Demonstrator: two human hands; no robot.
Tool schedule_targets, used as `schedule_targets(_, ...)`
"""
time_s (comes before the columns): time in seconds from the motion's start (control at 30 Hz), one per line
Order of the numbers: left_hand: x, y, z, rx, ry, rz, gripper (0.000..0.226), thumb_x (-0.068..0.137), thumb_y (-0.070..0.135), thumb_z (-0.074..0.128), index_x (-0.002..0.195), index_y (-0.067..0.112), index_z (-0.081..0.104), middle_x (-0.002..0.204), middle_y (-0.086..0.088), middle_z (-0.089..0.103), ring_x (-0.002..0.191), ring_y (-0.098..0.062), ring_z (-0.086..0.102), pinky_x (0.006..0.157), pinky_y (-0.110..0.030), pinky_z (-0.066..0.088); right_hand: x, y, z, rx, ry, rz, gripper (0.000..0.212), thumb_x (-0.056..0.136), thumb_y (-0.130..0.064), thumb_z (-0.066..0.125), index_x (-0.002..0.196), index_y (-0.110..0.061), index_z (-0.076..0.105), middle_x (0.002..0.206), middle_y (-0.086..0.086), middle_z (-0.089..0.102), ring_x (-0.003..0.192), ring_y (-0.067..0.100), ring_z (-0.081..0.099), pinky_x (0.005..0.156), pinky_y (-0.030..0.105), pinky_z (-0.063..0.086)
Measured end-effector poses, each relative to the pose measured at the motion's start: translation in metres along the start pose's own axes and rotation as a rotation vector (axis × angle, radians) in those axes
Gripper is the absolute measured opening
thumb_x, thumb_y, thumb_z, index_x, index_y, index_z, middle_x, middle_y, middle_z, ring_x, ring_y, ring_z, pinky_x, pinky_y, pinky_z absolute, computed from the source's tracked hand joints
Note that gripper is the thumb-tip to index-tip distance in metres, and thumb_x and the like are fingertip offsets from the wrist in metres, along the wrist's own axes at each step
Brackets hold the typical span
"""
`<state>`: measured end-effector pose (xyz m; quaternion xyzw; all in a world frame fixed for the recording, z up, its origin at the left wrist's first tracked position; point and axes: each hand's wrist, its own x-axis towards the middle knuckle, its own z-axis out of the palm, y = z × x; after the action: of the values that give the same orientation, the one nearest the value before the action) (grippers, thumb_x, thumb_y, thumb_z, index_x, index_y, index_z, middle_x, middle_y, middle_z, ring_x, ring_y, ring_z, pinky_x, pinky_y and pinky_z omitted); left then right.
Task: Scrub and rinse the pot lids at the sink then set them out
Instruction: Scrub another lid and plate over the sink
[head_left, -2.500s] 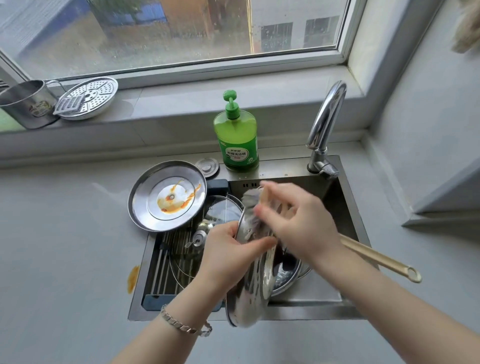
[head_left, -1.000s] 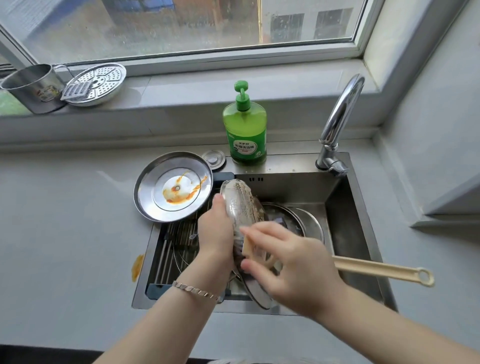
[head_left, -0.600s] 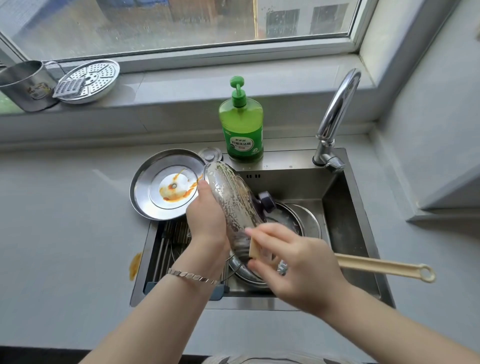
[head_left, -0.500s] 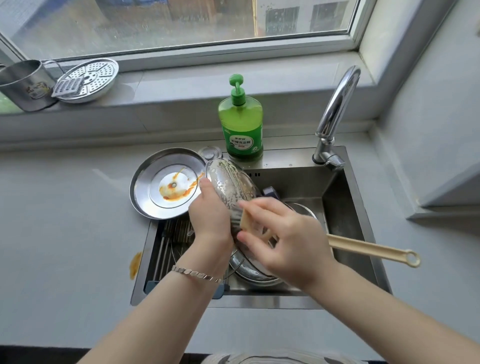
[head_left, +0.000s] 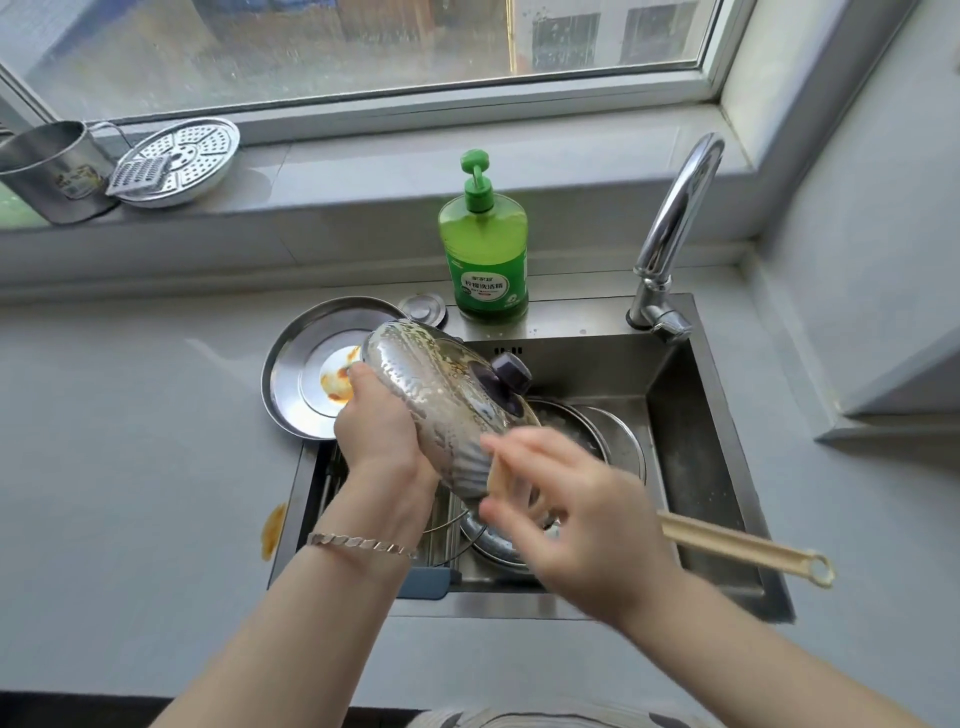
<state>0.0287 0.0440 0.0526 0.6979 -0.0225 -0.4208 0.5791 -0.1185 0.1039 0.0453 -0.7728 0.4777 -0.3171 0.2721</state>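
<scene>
The pot lid (head_left: 447, 405) is held tilted over the sink (head_left: 717, 467), with its dark knob (head_left: 511, 371) facing the faucet (head_left: 670, 223). The left hand (head_left: 379, 431) grips the lid's left rim. The right hand (head_left: 571, 519) is blurred and appears to pinch a tan sponge (head_left: 500, 470) against the lid's lower edge. A stained steel plate (head_left: 301, 374) lies just beside the lid on the left.

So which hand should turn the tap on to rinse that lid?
Probably the right hand: it is nearer the tap and holds only a sponge, while the left hand grips the tilted lid.
</scene>
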Motion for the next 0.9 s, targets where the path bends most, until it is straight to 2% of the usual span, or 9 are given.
schedule_targets(0.1, 0.001, 0.000, -0.003, -0.042, 0.001, 0.002, 0.040, 0.095, 0.049, 0.037, 0.091, 0.015, 0.059, 0.094, -0.010, 0.067, 0.083, -0.023, 0.066, 0.081, -0.041, 0.055, -0.004, 0.015, 0.003, 0.074, -0.008, 0.114, 0.035, 0.079, -0.044, 0.062, 0.113, -0.038, 0.063, 0.105, -0.025, 0.060, 0.069, -0.003, 0.055, 0.060, 0.013, 0.042)
schedule_targets(0.23, -0.001, -0.003, -0.002, -0.078, 0.064, 0.034, 0.040, 0.096, 0.047, 0.037, 0.078, 0.018, 0.056, 0.084, -0.004, 0.065, 0.075, -0.016, 0.065, 0.067, -0.029, 0.054, 0.013, 0.028, 0.009, 0.296, 0.016, 0.348, 0.035, 0.082, -0.034, 0.065, 0.116, -0.033, 0.062, 0.098, -0.020, 0.062, 0.082, 0.004, 0.058, 0.078, 0.036, 0.049)
schedule_targets(0.37, 0.002, -0.004, -0.004, -0.070, 0.131, -0.001, 0.039, 0.095, 0.044, 0.039, 0.083, 0.012, 0.059, 0.081, -0.004, 0.063, 0.069, -0.016, 0.062, 0.064, -0.029, 0.054, -0.003, 0.007, 0.018, 0.195, 0.060, 0.146, 0.047, 0.075, -0.055, 0.053, 0.120, -0.042, 0.053, 0.108, -0.033, 0.055, 0.086, -0.006, 0.056, 0.068, 0.017, 0.049)
schedule_targets(0.5, 0.004, -0.005, -0.008, -0.109, 0.209, -0.078, 0.039, 0.095, 0.040, 0.039, 0.108, 0.011, 0.062, 0.073, 0.002, 0.055, 0.058, -0.009, 0.053, 0.042, -0.015, 0.045, 0.011, 0.041, 0.013, 0.387, 0.027, 0.431, 0.023, 0.082, -0.038, 0.063, 0.104, -0.044, 0.061, 0.099, -0.020, 0.063, 0.093, 0.001, 0.056, 0.086, 0.032, 0.048)
schedule_targets(0.57, 0.005, -0.003, -0.009, -0.118, 0.238, -0.083, 0.036, 0.094, 0.041, 0.040, 0.094, 0.013, 0.063, 0.071, 0.002, 0.055, 0.057, -0.009, 0.053, 0.038, -0.013, 0.043, 0.008, 0.051, 0.014, 0.400, 0.012, 0.523, 0.027, 0.084, -0.032, 0.063, 0.110, -0.040, 0.062, 0.102, -0.017, 0.064, 0.096, 0.003, 0.055, 0.092, 0.035, 0.046)
schedule_targets(0.67, 0.006, 0.001, -0.009, -0.117, 0.265, -0.091, 0.035, 0.094, 0.040, 0.040, 0.070, 0.017, 0.051, 0.064, 0.003, 0.049, 0.049, -0.008, 0.046, 0.033, -0.009, 0.036, -0.006, 0.035, 0.022, 0.361, 0.039, 0.337, 0.033, 0.077, -0.050, 0.058, 0.109, -0.048, 0.059, 0.101, -0.026, 0.060, 0.095, 0.000, 0.057, 0.082, 0.024, 0.049)
schedule_targets(0.73, 0.005, 0.002, -0.009, -0.131, 0.267, -0.117, 0.034, 0.094, 0.038, 0.040, 0.068, 0.017, 0.049, 0.062, 0.003, 0.047, 0.045, -0.007, 0.042, 0.032, -0.007, 0.032, -0.007, 0.034, 0.020, 0.367, 0.068, 0.280, 0.032, 0.076, -0.051, 0.058, 0.107, -0.054, 0.057, 0.101, -0.027, 0.059, 0.090, 0.000, 0.058, 0.074, 0.017, 0.048)
schedule_targets(0.83, 0.001, 0.002, -0.008, -0.147, 0.246, -0.129, 0.034, 0.094, 0.036, 0.039, 0.068, 0.016, 0.048, 0.061, 0.003, 0.044, 0.042, -0.006, 0.039, 0.033, -0.007, 0.031, -0.001, 0.058, 0.015, 0.410, 0.116, 0.475, 0.029, 0.084, -0.033, 0.064, 0.112, -0.037, 0.062, 0.090, -0.019, 0.061, 0.088, 0.005, 0.057, 0.077, 0.026, 0.047)
schedule_targets(0.9, 0.001, 0.003, -0.006, -0.151, 0.235, -0.123, 0.035, 0.095, 0.036, 0.039, 0.067, 0.016, 0.048, 0.063, 0.003, 0.046, 0.045, -0.007, 0.041, 0.035, -0.009, 0.036, -0.002, 0.058, 0.016, 0.401, 0.111, 0.486, 0.027, 0.084, -0.032, 0.065, 0.109, -0.042, 0.061, 0.091, -0.020, 0.061, 0.091, 0.006, 0.057, 0.081, 0.031, 0.049)
